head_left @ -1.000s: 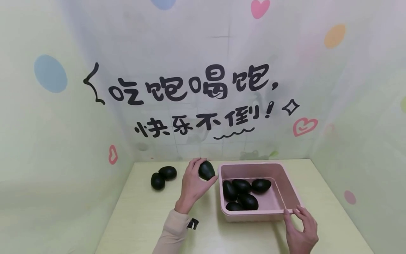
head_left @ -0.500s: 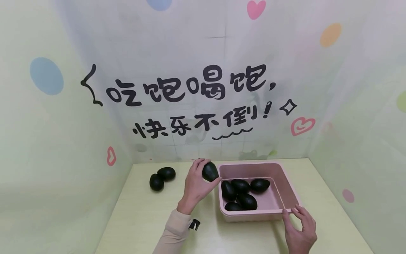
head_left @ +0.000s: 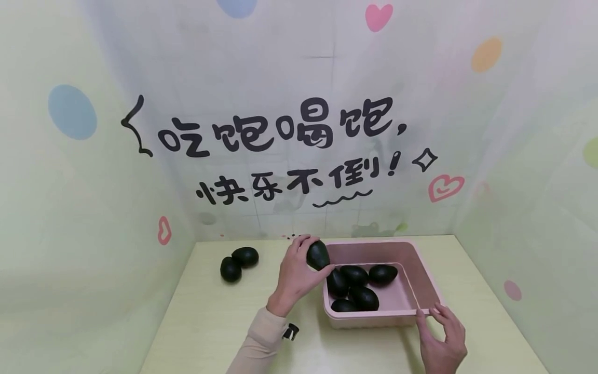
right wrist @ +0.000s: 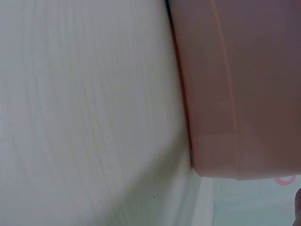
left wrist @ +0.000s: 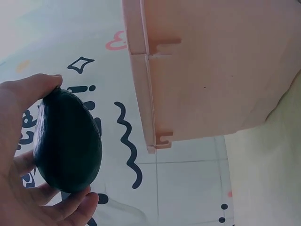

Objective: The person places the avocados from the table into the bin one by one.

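My left hand (head_left: 299,278) grips a dark green avocado (head_left: 318,255) between thumb and fingers, raised at the left rim of a pink plastic bin (head_left: 401,298). In the left wrist view the same avocado (left wrist: 68,141) hangs in the hand, apart from the bin's outer wall (left wrist: 211,84). Several dark avocados (head_left: 364,298) lie in the bin, mostly toward its left side. At the bin's front right corner my right hand (head_left: 441,332) pinches the rim between thumb and fingers. Only a fingertip (right wrist: 298,207) shows in the right wrist view, beside the bin's side.
Two more avocados (head_left: 231,269) lie touching each other at the back left of the pale wooden table (head_left: 210,322). A printed cloth backdrop (head_left: 261,67) with black lettering encloses the table at the back and both sides.
My left hand has carried its avocado rightward, from beside the bin to over its left rim. The right hand stays on the bin's front right corner.
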`<state>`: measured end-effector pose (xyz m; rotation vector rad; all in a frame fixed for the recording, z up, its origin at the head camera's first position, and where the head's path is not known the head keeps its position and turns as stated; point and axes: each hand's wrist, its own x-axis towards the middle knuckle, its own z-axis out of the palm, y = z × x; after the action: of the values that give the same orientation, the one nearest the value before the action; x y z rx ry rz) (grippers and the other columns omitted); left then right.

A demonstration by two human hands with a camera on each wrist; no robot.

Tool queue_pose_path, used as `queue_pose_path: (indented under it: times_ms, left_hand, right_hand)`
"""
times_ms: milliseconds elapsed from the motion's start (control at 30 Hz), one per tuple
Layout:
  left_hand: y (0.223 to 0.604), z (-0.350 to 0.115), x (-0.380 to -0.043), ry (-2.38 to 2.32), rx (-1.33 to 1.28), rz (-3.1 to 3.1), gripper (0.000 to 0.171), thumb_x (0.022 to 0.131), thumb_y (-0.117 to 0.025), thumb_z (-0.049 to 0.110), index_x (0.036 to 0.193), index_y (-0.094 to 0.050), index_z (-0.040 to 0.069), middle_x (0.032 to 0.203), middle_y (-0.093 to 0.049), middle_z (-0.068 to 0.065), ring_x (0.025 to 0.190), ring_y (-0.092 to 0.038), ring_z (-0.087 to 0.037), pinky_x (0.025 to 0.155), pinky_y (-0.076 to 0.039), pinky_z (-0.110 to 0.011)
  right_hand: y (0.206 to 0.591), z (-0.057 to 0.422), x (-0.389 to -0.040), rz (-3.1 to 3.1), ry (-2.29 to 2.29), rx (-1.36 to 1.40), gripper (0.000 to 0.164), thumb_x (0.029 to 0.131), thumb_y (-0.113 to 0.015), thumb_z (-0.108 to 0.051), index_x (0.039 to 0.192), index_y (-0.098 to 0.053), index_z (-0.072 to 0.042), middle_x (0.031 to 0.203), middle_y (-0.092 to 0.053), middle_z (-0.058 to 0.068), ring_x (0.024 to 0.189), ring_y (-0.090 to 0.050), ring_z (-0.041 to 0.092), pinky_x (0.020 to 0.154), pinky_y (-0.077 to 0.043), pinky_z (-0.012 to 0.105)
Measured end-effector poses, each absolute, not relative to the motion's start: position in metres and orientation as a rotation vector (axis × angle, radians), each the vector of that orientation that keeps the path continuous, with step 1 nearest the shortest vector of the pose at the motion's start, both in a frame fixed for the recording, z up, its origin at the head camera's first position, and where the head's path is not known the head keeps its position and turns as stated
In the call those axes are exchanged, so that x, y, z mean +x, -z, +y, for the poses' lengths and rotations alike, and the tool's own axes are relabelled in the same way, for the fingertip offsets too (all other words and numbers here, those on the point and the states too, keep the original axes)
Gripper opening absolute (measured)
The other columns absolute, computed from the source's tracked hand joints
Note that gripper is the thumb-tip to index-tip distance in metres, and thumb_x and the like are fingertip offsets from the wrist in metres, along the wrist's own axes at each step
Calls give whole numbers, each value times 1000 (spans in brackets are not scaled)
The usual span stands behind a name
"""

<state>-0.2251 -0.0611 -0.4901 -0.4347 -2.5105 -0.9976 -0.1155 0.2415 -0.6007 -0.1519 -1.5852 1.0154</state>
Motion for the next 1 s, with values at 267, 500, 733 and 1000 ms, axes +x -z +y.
queue_pose_path:
  times_ms: [267, 500, 733, 1000]
  left_hand:
    - [489, -54, -225, 1007, -452, -2513, 72, 79, -90, 47, 139, -67, 15, 143, -61, -10, 124, -65, -32, 92, -60, -50]
    - [490, -51, -224, 976, -475, -2546, 71, 81, -88, 49, 142, -66, 18, 146, -60, -10, 126, -65, -32, 96, -60, -50]
    - [491, -48, -223, 968, -505, -2546, 70, 81, -89, 48, 141, -66, 18, 147, -60, -10, 124, -66, -32, 93, -61, -48]
    - [489, -41, -220, 986, -532, -2573, 69, 82, -88, 49, 140, -66, 20, 148, -59, -9, 125, -66, -32, 92, -61, -48]
  right_hand:
    - [607, 245, -117, -1592, -1024, -167, 21, 68, -86, 13, 86, -75, 16, 104, -76, 31, 113, -66, -3, 103, -46, 13]
    - [596, 238, -112, -1597, -1033, -169, 21, 68, -84, 15, 87, -74, 18, 105, -76, 32, 114, -65, -4, 103, -46, 13]
    - [608, 244, -116, -1596, -1034, -175, 21, 68, -85, 14, 87, -75, 16, 106, -78, 27, 114, -65, -3, 102, -46, 13]
    - [617, 249, -118, -1593, -1035, -183, 21, 68, -87, 12, 86, -76, 14, 106, -79, 26, 114, -66, -3, 102, -46, 13]
